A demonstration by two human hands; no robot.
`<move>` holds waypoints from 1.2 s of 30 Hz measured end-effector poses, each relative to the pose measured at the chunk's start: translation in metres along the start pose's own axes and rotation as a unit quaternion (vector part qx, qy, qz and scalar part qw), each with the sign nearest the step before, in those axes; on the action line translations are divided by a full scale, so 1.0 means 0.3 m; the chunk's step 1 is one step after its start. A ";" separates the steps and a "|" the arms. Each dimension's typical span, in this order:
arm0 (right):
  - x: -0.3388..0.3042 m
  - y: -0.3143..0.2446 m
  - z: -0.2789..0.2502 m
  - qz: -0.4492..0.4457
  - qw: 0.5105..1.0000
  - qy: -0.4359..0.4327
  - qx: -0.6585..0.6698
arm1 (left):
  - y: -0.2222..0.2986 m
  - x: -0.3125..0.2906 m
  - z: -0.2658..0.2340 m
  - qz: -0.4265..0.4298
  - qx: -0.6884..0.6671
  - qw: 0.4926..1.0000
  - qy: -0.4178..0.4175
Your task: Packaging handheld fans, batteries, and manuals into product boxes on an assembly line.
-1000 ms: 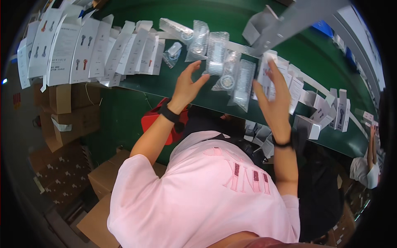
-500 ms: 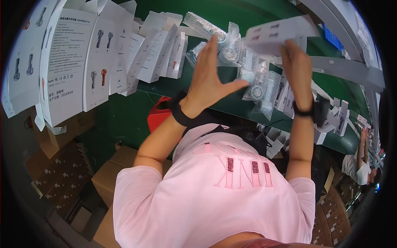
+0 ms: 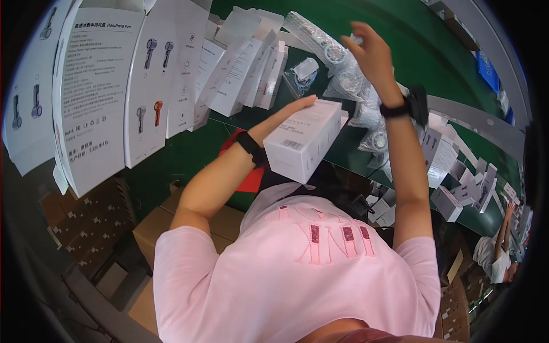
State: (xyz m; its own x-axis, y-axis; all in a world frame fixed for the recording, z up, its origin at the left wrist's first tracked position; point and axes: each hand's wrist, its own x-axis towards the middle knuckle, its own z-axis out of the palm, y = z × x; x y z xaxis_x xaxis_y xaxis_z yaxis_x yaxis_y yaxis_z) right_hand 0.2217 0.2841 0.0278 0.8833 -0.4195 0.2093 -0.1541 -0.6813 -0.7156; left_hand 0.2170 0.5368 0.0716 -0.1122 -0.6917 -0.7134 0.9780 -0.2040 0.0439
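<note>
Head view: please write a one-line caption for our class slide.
Left hand holds a white box; right hand hangs near bubble-wrapped packages.

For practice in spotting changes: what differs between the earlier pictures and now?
The white carton has moved from the right hand toward the person's body, into the left hand; the right hand let go and is by the bubble-wrapped packets. The white boxes at left still stand in a row.

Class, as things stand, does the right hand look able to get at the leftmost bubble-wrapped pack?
Probably yes: the right hand is close to the pack, its fingers look parted, and nothing visible blocks the way. The left hand holds the box nearer the body, clear of that path.
</note>
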 end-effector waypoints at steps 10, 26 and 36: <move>0.179 0.080 0.302 0.077 0.966 -0.183 -0.164 | -0.080 0.006 -0.136 -0.005 -0.031 0.998 -0.063; -0.454 -0.404 -0.490 -0.054 0.976 0.101 0.186 | -0.077 0.291 -0.099 0.465 0.232 0.854 0.014; -0.561 -0.601 -0.817 -0.065 0.983 0.146 -0.086 | -0.138 -0.029 0.362 0.365 0.120 0.918 -0.097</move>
State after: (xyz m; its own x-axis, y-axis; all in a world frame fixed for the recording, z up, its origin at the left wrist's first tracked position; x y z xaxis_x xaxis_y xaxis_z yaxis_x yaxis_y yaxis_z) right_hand -0.0077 0.3305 0.2851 0.7398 -0.4599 0.4911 -0.1435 -0.8210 -0.5527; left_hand 0.1583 0.4761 0.1520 0.5067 -0.8097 -0.2960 0.7405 0.2330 0.6304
